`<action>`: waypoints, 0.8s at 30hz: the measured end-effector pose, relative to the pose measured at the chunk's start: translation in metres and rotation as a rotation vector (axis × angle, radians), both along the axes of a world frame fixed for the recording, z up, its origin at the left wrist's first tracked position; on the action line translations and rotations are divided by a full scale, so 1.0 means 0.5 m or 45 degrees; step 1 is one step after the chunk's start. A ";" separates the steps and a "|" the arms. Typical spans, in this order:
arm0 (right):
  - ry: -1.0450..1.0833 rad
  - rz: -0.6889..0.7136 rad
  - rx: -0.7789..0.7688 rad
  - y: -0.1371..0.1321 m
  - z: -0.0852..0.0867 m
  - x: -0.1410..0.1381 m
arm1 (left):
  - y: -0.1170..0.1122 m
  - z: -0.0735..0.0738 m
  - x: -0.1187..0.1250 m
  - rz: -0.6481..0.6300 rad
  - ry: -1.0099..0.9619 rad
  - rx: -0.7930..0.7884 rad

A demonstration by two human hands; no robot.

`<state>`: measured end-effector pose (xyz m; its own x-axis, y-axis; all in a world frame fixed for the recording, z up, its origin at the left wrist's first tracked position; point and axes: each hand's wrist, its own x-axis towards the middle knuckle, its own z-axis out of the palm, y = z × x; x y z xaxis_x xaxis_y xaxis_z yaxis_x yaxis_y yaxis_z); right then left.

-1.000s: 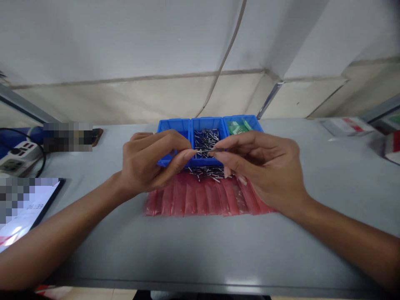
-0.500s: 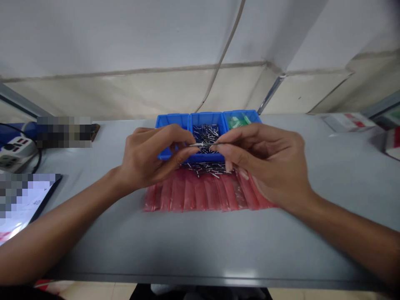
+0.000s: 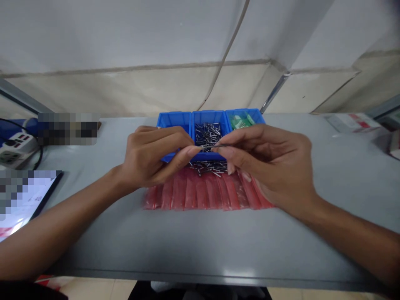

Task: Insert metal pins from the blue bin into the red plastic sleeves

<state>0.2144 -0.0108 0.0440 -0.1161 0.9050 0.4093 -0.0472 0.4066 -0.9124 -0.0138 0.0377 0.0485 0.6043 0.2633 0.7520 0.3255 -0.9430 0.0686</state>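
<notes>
Metal pin (image 3: 217, 146) lies pinched in the right hand's (image 3: 268, 166) fingertips, its head against the nearly closed left hand (image 3: 153, 156).

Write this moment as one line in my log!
left hand: pinching metal pin | right hand: pinching same pin | behind: blue bin

along the back edge of the desk (image 3: 218, 246) stand three joined bins (image 3: 173, 121), with metal pins (image 3: 208, 134) heaped in the middle one and small plastic bags (image 3: 240, 121) in the right one. more pins (image 3: 208, 167) lie loose just in front, then a row of plastic sleeves (image 3: 200, 196). a power strip (image 3: 15, 151) sits near the back left corner, a tablet (image 3: 31, 200) along the left edge, and packets (image 3: 353, 123) near the back right corner.
</notes>
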 end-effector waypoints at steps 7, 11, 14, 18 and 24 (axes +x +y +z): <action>0.025 -0.019 -0.023 0.003 0.002 -0.001 | 0.000 -0.006 -0.001 -0.010 -0.004 -0.091; 0.054 -0.012 -0.048 0.008 0.002 0.004 | -0.003 -0.014 0.001 -0.008 -0.138 -0.147; 0.069 0.026 -0.073 0.010 0.001 0.006 | -0.006 -0.018 0.004 0.056 -0.196 -0.118; 0.089 0.065 -0.102 0.011 -0.003 0.005 | -0.005 -0.018 0.006 0.072 -0.183 -0.079; 0.150 0.125 -0.137 0.014 -0.006 0.008 | -0.002 -0.020 0.007 0.074 -0.167 -0.085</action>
<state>0.2185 -0.0036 0.0409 -0.1628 0.9309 0.3271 -0.1908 0.2955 -0.9361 -0.0104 0.0366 0.0384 0.4842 0.3470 0.8032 0.3637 -0.9147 0.1759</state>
